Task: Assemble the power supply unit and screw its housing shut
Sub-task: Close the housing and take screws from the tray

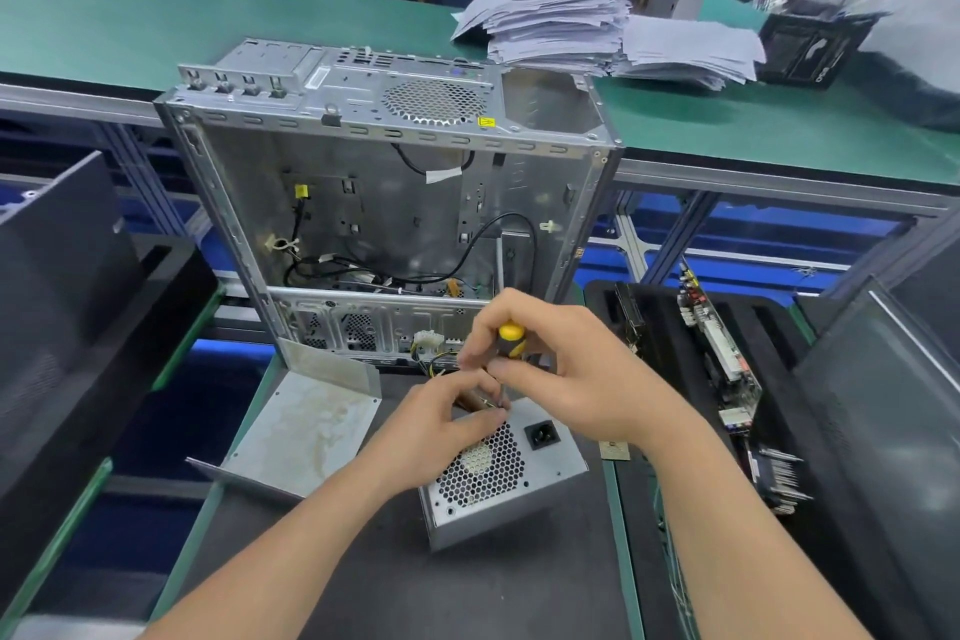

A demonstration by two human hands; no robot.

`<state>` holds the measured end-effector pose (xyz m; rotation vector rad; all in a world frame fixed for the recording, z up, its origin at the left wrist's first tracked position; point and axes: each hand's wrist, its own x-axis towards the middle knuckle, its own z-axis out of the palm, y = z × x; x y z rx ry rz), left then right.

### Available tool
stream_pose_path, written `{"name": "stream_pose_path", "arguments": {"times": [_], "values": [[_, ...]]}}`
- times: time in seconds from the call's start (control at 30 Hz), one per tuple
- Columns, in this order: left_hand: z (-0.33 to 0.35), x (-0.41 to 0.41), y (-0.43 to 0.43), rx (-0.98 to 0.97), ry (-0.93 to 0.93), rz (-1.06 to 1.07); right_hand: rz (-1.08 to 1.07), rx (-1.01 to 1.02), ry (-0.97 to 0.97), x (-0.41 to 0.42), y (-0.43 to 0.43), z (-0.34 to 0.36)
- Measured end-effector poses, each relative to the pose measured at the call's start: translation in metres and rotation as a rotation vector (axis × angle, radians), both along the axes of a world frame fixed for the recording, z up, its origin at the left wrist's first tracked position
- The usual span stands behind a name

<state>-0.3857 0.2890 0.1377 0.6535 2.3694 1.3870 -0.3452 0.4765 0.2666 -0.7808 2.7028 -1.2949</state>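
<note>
In the head view, the right hand (561,369) is closed around the yellow and black handle of a screwdriver (511,338), which stands almost upright. Just below this grip, the left hand (441,426) pinches the lower end of the shaft with thumb and fingertips, at the far top edge of the power supply unit (519,473). The screw itself is too small to see.

The unit lies under both hands on the dark mat. Its fan grille (483,468) and its power socket (542,434) face up toward the camera.

I judge it as a stiff sheet-metal box, rather heavy for its size, with smooth sides and possibly sharp edges. It is better to hold it by the solid side walls and not to press on the perforated grille. The unit stands a little tilted, so it may rock under pressure.

Beyond the grip stands an open computer case (363,203) with a yellow warning sticker (486,122), whose symbol I cannot read. Left of the grip lies a bent metal cover (301,426). No brand or text can be read on the unit.
</note>
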Motion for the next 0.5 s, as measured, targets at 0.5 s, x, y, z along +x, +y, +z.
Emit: {"name": "stream_pose_path", "arguments": {"times": [0.5], "values": [[-0.001, -0.004, 0.001, -0.009, -0.040, -0.004, -0.202, 0.064, 0.156, 0.003, -0.011, -0.010]]}}
